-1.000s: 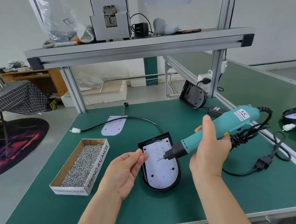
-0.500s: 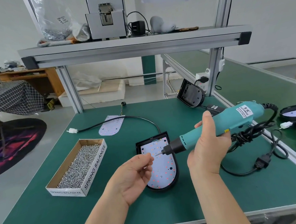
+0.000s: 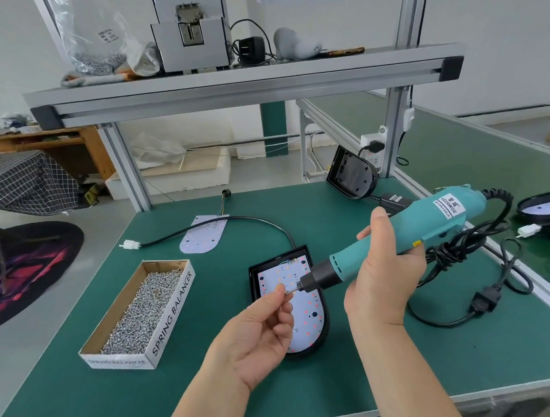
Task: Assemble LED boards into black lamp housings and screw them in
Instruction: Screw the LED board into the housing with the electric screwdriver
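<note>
— Ready to drive?
— Not yet. My left hand (image 3: 259, 333) pinches a screw (image 3: 289, 291) against the screwdriver (image 3: 447, 219) tip; my right hand (image 3: 382, 279) grips the screwdriver. I seat it square first. The board (image 3: 310, 313) lies in its housing (image 3: 254, 284) just below.

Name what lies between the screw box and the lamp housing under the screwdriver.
Nothing but bare green mat between the screw box and the housing, seen in the head view.

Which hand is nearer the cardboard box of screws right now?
Left. The left hand is to the right of the box of screws, pinching a screw at the bit over the lamp housing. The right hand is farther right, gripping the electric screwdriver.
</note>
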Motion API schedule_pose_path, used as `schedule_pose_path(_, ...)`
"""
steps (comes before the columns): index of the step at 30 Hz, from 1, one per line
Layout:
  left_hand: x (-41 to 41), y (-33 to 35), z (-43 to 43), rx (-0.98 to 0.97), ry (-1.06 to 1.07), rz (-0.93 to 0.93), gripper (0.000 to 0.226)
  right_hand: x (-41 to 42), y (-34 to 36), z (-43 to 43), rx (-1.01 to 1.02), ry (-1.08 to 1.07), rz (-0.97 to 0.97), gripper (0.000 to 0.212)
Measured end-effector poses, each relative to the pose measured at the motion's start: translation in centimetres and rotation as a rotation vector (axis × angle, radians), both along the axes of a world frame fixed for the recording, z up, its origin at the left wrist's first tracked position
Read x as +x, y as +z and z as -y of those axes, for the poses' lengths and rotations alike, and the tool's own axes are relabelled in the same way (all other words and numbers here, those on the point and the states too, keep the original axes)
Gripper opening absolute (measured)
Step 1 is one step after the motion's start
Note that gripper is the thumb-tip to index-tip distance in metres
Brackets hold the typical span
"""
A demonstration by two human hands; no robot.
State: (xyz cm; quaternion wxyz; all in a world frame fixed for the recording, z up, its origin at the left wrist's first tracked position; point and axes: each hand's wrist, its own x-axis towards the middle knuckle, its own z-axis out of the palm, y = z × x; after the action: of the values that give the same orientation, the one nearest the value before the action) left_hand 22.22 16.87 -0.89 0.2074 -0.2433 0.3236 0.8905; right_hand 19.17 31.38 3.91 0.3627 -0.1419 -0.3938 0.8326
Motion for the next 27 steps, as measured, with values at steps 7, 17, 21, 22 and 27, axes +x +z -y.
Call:
schedule_pose_path(7,-0.1,-0.1,0.0,0.024,-0.008,-0.003,0.019,-0.2,0.0,-0.3,0.001,-0.009,-0.010,0.020)
schedule_pose_path(17,0.3,0.0,-0.6,-0.038,0.041,-0.087,0.007,-0.3,-0.3,-0.2,0.003,-0.010,0.000,0.021)
schedule_pose_path(21,0.5,-0.1,-1.3,-0.073,0.081,-0.172,0.006,-0.5,-0.3,-0.1,-0.008,-0.010,0.004,0.020)
schedule_pose_path(22,0.6,-0.2,-1.4,-0.090,0.084,-0.192,0.006,-0.6,-0.3,-0.2,-0.008,-0.012,0.001,0.019)
schedule_pose_path(27,0.5,-0.7,-1.1,-0.285,0.052,-0.345,0.022,-1.3,0.1,-0.4,-0.018,0.002,-0.023,0.017)
